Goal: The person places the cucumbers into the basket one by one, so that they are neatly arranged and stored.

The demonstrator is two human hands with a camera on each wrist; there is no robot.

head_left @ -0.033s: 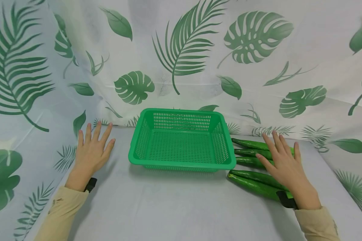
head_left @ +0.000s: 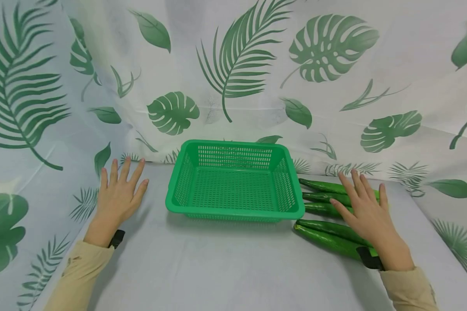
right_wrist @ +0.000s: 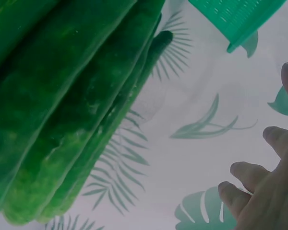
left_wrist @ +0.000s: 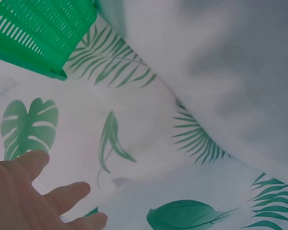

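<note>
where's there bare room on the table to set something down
The widest bare patch is the near table, bordered by the basket and both sleeves. A narrower strip runs between left grip and basket. The basket's inside is bare too. It's crowded right of the basket: cucumbers, with the right grip over them.

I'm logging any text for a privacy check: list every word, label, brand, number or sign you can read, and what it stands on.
None: no readable text in any view.
Basket and cucumbers: no lettering visible.
Backdrop: only printed leaves.
Wrist straps: too small to tell whether they carry any marking.
</note>
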